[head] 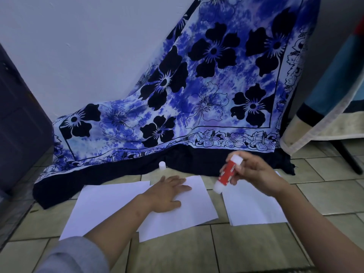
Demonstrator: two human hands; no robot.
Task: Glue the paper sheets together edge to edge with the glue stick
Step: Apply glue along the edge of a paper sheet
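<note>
The left hand (169, 194) lies flat, fingers straight, on the middle sheet (189, 215). That sheet overlaps the right edge of a second sheet (102, 205) to its left. The right hand (254, 174) grips the glue stick (226, 174), fingers curled round its red barrel. It holds the stick above the floor, between the middle sheet and a stack (254, 211) of paper on the right. The stick's white lower end points down and left, clear of the paper. The cap (162, 165) stands on the floor just beyond the sheets.

The step in hand looks like gluing the middle sheet's free right edge. To do it well, the left hand should pin the sheet while the stick lays one narrow, even band along that edge. Light pressure would stop the thin paper wrinkling or dragging.

The floor (246, 247) is pale tile, and its grout lines may make ridges under the stick. A blue floral cloth (197, 85) drapes from the white wall (88, 46) onto the tiles. A dark panel (17, 125) stands at the left and a quilt (334, 95) hangs at the right.
</note>
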